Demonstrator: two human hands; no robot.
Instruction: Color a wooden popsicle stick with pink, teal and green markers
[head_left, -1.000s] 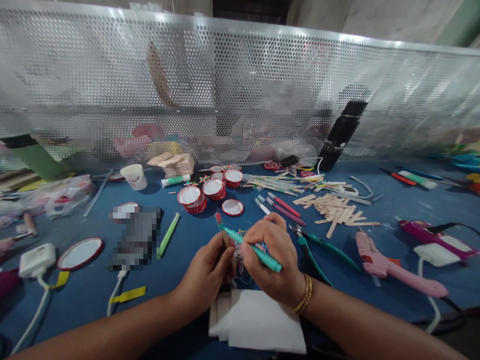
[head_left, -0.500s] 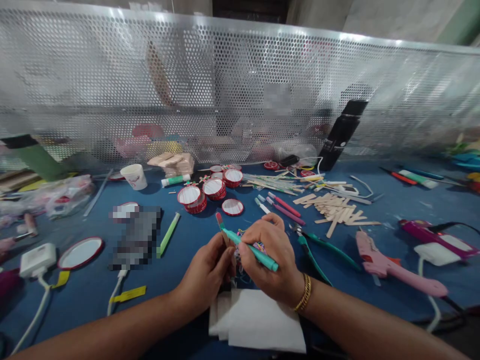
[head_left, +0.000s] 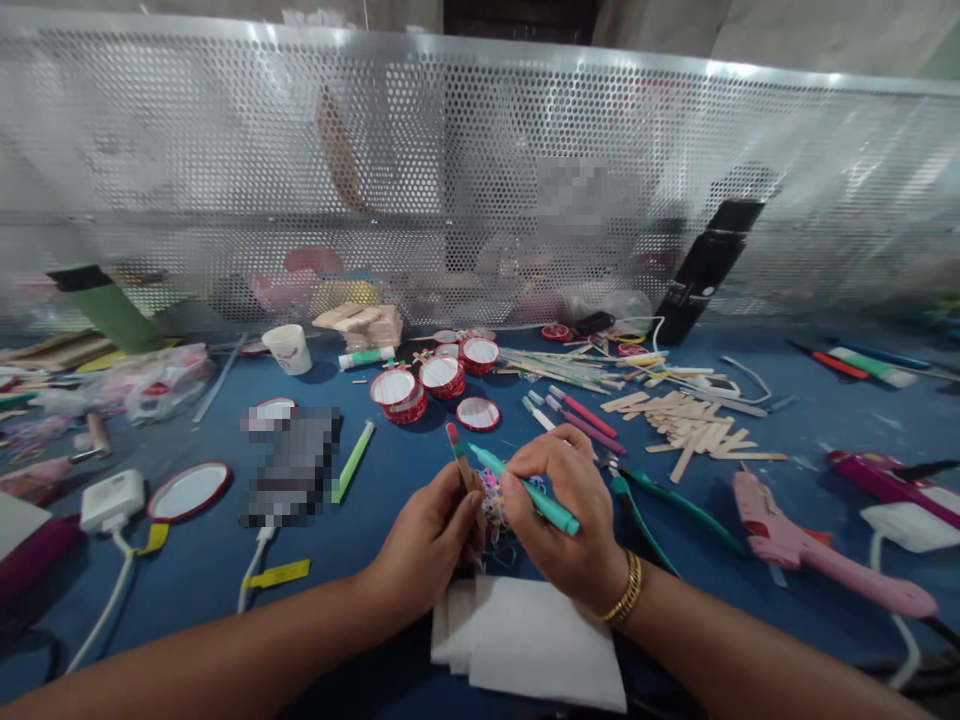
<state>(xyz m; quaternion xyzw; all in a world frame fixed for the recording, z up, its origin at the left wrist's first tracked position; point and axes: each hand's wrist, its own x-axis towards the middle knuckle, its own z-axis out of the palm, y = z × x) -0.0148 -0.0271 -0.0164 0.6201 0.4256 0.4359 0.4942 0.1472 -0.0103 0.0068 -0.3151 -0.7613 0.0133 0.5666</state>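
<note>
Wooden craft stick (head_left: 460, 458), just one, red and green at its tip, leans at the frame's centre, pinched between thumb and fingers of the left hand (head_left: 426, 540). The right hand (head_left: 562, 510) is closed round one teal marker (head_left: 553, 511), its point just beside the stick. Right of centre lie one pair of pliers (head_left: 626, 497), one pink glue gun (head_left: 832, 563) and a craft stick pile (head_left: 691, 428), too overlapped to count.

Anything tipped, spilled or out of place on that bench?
No spill or breakage shows. The black bottle appears to lean, but the green bottle slants the opposite way, so that's probably lens distortion. The loose wooden sticks lie in a crisscrossed heap, merely untidy. The teal marker and red-and-green-tipped stick look fine.
</note>
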